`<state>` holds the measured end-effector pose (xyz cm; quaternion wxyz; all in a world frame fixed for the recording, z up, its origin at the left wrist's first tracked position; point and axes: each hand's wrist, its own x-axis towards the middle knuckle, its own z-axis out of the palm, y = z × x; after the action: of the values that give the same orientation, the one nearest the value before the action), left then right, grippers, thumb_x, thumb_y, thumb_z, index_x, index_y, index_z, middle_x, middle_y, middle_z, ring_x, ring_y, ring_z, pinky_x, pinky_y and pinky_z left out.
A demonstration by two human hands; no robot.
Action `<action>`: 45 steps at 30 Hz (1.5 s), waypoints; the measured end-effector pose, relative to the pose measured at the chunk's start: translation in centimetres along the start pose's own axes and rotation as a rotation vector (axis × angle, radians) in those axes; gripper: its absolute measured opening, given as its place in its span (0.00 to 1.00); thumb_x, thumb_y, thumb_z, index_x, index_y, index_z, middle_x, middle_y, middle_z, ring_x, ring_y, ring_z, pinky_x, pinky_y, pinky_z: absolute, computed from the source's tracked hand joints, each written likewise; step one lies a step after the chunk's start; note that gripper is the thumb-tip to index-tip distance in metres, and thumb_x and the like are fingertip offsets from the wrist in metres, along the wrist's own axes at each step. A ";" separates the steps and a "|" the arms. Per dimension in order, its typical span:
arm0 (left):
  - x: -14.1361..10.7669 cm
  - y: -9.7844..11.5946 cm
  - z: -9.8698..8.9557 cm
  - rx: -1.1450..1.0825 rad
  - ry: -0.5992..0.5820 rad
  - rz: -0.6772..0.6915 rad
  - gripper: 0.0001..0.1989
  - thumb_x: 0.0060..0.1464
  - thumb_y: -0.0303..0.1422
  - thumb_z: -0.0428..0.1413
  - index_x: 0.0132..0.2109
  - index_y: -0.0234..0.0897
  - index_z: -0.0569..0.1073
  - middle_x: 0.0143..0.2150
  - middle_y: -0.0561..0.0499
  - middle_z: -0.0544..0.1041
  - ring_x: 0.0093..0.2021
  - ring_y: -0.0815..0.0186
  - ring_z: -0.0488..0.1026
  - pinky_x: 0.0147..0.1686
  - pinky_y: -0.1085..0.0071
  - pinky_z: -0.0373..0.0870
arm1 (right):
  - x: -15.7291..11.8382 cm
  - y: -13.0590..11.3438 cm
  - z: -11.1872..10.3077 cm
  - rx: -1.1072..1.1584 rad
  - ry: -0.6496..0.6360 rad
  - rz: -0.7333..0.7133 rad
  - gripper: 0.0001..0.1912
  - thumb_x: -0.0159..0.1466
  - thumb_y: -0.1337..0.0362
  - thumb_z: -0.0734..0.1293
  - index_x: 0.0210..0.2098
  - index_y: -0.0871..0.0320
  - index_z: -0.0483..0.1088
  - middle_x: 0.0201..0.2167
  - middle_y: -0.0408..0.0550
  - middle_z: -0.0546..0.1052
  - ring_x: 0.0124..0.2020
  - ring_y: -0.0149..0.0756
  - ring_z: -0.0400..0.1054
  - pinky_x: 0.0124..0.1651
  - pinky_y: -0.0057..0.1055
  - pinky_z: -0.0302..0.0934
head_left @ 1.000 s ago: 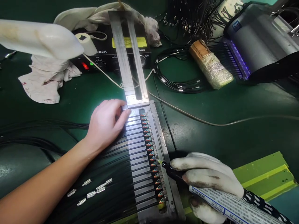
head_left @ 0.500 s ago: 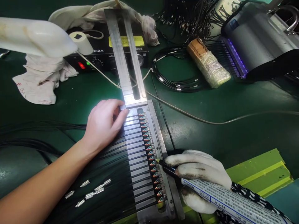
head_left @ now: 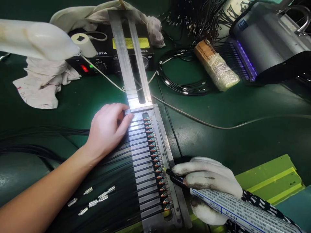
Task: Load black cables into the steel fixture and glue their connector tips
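Observation:
A metal jig (head_left: 145, 181) lies lengthwise in front of me, holding a row of black cables (head_left: 142, 157) side by side. Their stripped ends, with small coloured wires and metal connectors (head_left: 155, 154), sit over its slot. My left hand (head_left: 109, 126), bare, grips the jig's upper left edge between thumb and fingers. In a stained white glove, my right hand (head_left: 209, 184) is closed round a dispensing syringe (head_left: 233, 210) with a printed label and black front end. The syringe's yellow-green tip (head_left: 164, 169) points at a connector midway down the row; contact is hard to make out.
Beyond the jig stands a black dispenser box (head_left: 107, 61) under a slotted metal plate (head_left: 122, 48). A white lamp arm (head_left: 39, 40) reaches in from the left. Loose metal sleeves (head_left: 93, 203), coiled cables (head_left: 175, 88), a wrapped block (head_left: 218, 68) and a purple-lit machine (head_left: 264, 45) lie around.
My right hand and the syringe have shifted slightly right and down, drawing the tip a little back from the connectors. My left hand and the jig have stayed in place.

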<state>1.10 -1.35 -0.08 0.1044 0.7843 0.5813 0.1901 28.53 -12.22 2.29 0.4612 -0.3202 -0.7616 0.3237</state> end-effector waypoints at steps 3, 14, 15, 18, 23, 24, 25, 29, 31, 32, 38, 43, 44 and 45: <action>0.1 0.0 0.0 -0.001 0.000 0.002 0.11 0.63 0.41 0.49 0.43 0.38 0.69 0.29 0.52 0.68 0.33 0.61 0.65 0.35 0.65 0.62 | 0.2 0.0 0.0 -0.011 0.006 -0.009 0.08 0.64 0.63 0.66 0.39 0.61 0.72 0.35 0.52 0.82 0.38 0.40 0.80 0.36 0.32 0.73; 0.1 -0.1 0.1 -0.004 0.017 0.006 0.12 0.63 0.41 0.49 0.43 0.38 0.70 0.29 0.52 0.68 0.33 0.61 0.66 0.35 0.64 0.62 | 0.3 0.1 0.1 -0.040 0.005 0.012 0.09 0.63 0.62 0.67 0.40 0.60 0.72 0.36 0.51 0.82 0.39 0.41 0.80 0.38 0.33 0.75; 0.1 -0.1 0.1 -0.004 0.016 0.005 0.12 0.63 0.41 0.49 0.43 0.38 0.70 0.29 0.52 0.68 0.33 0.61 0.66 0.35 0.64 0.62 | 0.3 0.1 0.0 -0.043 0.005 0.014 0.09 0.63 0.62 0.67 0.40 0.60 0.72 0.36 0.52 0.82 0.39 0.41 0.79 0.38 0.33 0.75; 0.1 0.0 0.1 -0.003 0.008 -0.002 0.11 0.62 0.41 0.49 0.43 0.39 0.69 0.29 0.52 0.68 0.34 0.61 0.66 0.35 0.65 0.61 | 0.4 0.1 0.0 -0.048 -0.008 0.011 0.10 0.63 0.61 0.66 0.41 0.60 0.72 0.37 0.52 0.82 0.39 0.41 0.80 0.38 0.33 0.75; 0.1 0.1 0.1 -0.001 0.007 -0.015 0.12 0.62 0.42 0.48 0.43 0.40 0.69 0.29 0.52 0.69 0.33 0.61 0.66 0.34 0.65 0.61 | 0.6 0.1 0.0 -0.054 0.001 0.002 0.10 0.63 0.61 0.67 0.41 0.60 0.72 0.38 0.53 0.82 0.39 0.41 0.80 0.37 0.33 0.76; 0.1 0.1 0.1 -0.001 0.008 -0.013 0.12 0.62 0.42 0.49 0.43 0.40 0.69 0.29 0.52 0.69 0.33 0.61 0.65 0.34 0.65 0.61 | 0.6 0.0 0.0 -0.060 0.003 -0.002 0.10 0.63 0.61 0.67 0.41 0.60 0.72 0.38 0.53 0.82 0.39 0.42 0.80 0.37 0.33 0.76; 0.1 0.0 0.0 -0.001 0.008 -0.011 0.12 0.62 0.42 0.49 0.43 0.39 0.70 0.29 0.52 0.69 0.33 0.61 0.65 0.34 0.65 0.61 | 0.6 -0.1 -0.1 -0.070 0.005 -0.010 0.10 0.63 0.60 0.67 0.42 0.60 0.72 0.38 0.53 0.82 0.38 0.42 0.80 0.37 0.33 0.76; 0.1 0.0 0.0 0.004 0.004 -0.008 0.12 0.62 0.42 0.48 0.42 0.39 0.70 0.29 0.52 0.69 0.33 0.61 0.65 0.34 0.65 0.61 | 0.3 -1.0 -0.6 -0.112 0.005 -0.035 0.08 0.67 0.61 0.64 0.41 0.59 0.71 0.38 0.53 0.82 0.39 0.41 0.79 0.39 0.35 0.75; 0.1 -0.1 0.0 0.006 -0.001 -0.009 0.12 0.62 0.42 0.48 0.43 0.39 0.70 0.29 0.52 0.69 0.33 0.61 0.66 0.34 0.65 0.61 | -0.2 -1.3 -0.7 -0.106 -0.013 -0.023 0.08 0.68 0.61 0.64 0.40 0.59 0.71 0.39 0.53 0.82 0.39 0.40 0.79 0.40 0.34 0.74; 0.1 -0.1 0.0 0.005 0.001 -0.011 0.12 0.62 0.42 0.48 0.43 0.39 0.70 0.29 0.52 0.69 0.33 0.61 0.66 0.34 0.65 0.61 | -0.4 -1.4 -0.6 -0.098 -0.022 -0.018 0.08 0.67 0.61 0.64 0.41 0.59 0.71 0.39 0.53 0.82 0.39 0.40 0.79 0.39 0.34 0.74; 0.1 0.0 0.0 0.001 0.001 -0.014 0.12 0.62 0.42 0.49 0.43 0.39 0.70 0.29 0.52 0.69 0.34 0.60 0.66 0.35 0.64 0.61 | -1.7 -0.5 0.2 -0.059 -0.020 0.003 0.10 0.62 0.62 0.67 0.41 0.59 0.71 0.41 0.53 0.81 0.41 0.41 0.79 0.38 0.34 0.73; 0.1 0.0 0.0 0.001 0.001 -0.014 0.12 0.62 0.42 0.49 0.42 0.39 0.70 0.30 0.52 0.69 0.33 0.61 0.66 0.34 0.64 0.61 | -1.4 -0.5 0.3 -0.069 -0.013 0.016 0.09 0.62 0.62 0.67 0.40 0.61 0.72 0.40 0.51 0.81 0.41 0.40 0.79 0.41 0.33 0.73; 0.1 0.0 0.0 0.001 0.003 -0.012 0.12 0.62 0.42 0.49 0.42 0.39 0.70 0.30 0.52 0.69 0.33 0.61 0.66 0.34 0.65 0.61 | -1.3 -0.5 0.2 -0.069 -0.013 0.019 0.09 0.63 0.62 0.67 0.40 0.61 0.72 0.40 0.51 0.81 0.41 0.39 0.79 0.41 0.32 0.73; 0.1 0.0 0.0 0.001 0.007 -0.011 0.12 0.62 0.42 0.49 0.42 0.39 0.70 0.30 0.52 0.69 0.33 0.61 0.66 0.34 0.65 0.61 | -1.3 -0.6 0.2 -0.069 -0.013 0.022 0.09 0.63 0.62 0.67 0.40 0.61 0.72 0.40 0.51 0.81 0.41 0.39 0.79 0.41 0.32 0.73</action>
<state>1.14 -1.25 -0.07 0.1030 0.7806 0.5859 0.1918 28.71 -13.60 2.06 0.4413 -0.3418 -0.7718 0.3045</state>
